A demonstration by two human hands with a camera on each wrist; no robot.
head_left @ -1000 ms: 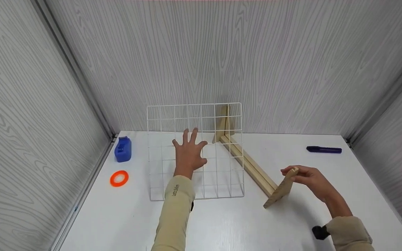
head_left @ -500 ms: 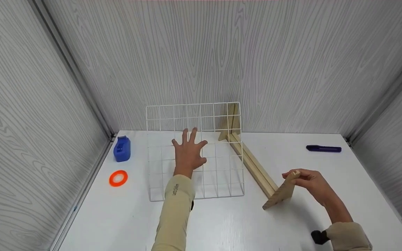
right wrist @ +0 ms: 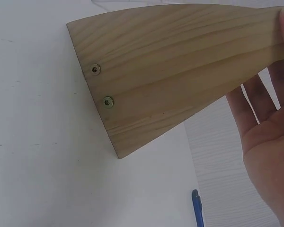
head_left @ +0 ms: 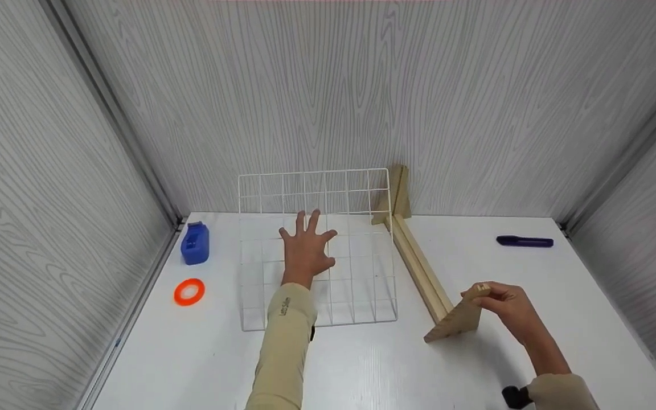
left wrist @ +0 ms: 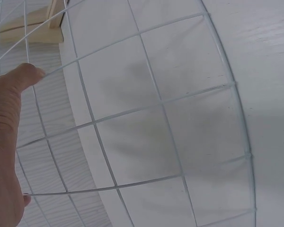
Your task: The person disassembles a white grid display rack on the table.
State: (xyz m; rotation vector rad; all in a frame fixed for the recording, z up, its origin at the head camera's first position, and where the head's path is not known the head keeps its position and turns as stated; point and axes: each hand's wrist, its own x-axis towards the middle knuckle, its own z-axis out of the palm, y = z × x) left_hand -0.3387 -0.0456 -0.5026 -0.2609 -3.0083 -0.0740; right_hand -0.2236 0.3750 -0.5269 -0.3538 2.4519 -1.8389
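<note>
My left hand [head_left: 307, 250] lies with fingers spread against a white wire grid panel [head_left: 362, 279]. In the left wrist view the thumb [left wrist: 26, 76] touches one of its wires; the other fingers are mostly out of that view. My right hand [head_left: 507, 307] pinches the upper tip of the near end board of a wooden stand [head_left: 422, 270]. Two grooved-looking rails join that board to a far upright board, which stands partly behind the grid's right edge. Two screw heads show on the near board [right wrist: 161, 66] in the right wrist view.
A blue tape dispenser [head_left: 195, 244] stands at the table's [head_left: 362, 370] back left, with an orange ring [head_left: 189, 292] in front of it. A dark blue capped pen or cutter [head_left: 524, 241] lies at the back right. Grey wood-grain walls [head_left: 328, 85] enclose the back and sides.
The stand's far end has swung to the right, from behind the grid toward its right edge. My right hand has come slightly nearer, still pinching the board. My left hand has barely moved.
</note>
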